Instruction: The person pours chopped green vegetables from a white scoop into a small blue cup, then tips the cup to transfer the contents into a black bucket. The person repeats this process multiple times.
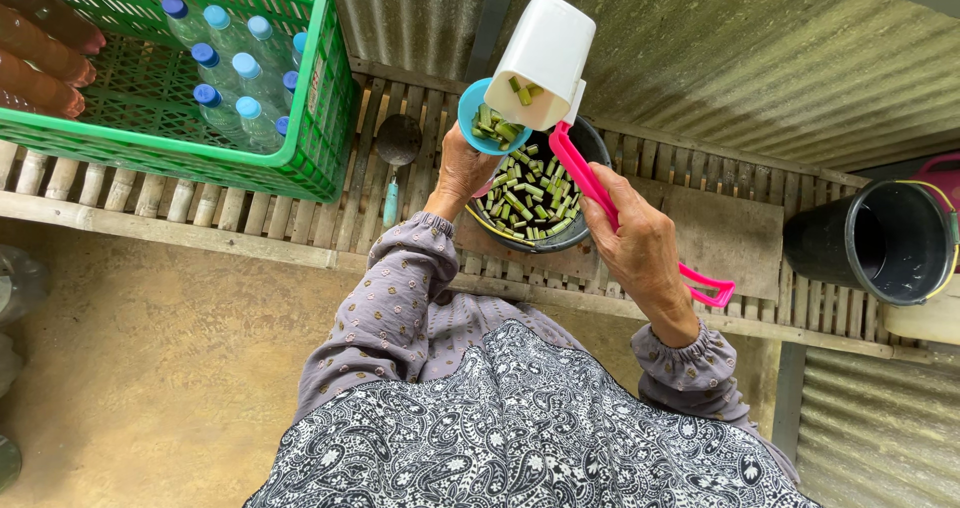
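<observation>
My right hand [638, 238] grips the pink handle of a white dipper [540, 58], which is tipped mouth-down over a dark bowl [590, 148] full of cut green vegetable pieces [530, 193]. A few green pieces cling inside the dipper's mouth. My left hand [462, 173] holds a small blue cup [470, 118] holding green pieces at the bowl's left rim, right below the dipper. The bowl rests on a slatted wooden shelf [300, 208].
A green plastic crate [200, 158] with several blue-capped bottles stands at the left on the shelf. A dark ladle [397, 143] lies beside it. A black bucket [880, 243] stands at the right. Corrugated metal sheets form the back wall.
</observation>
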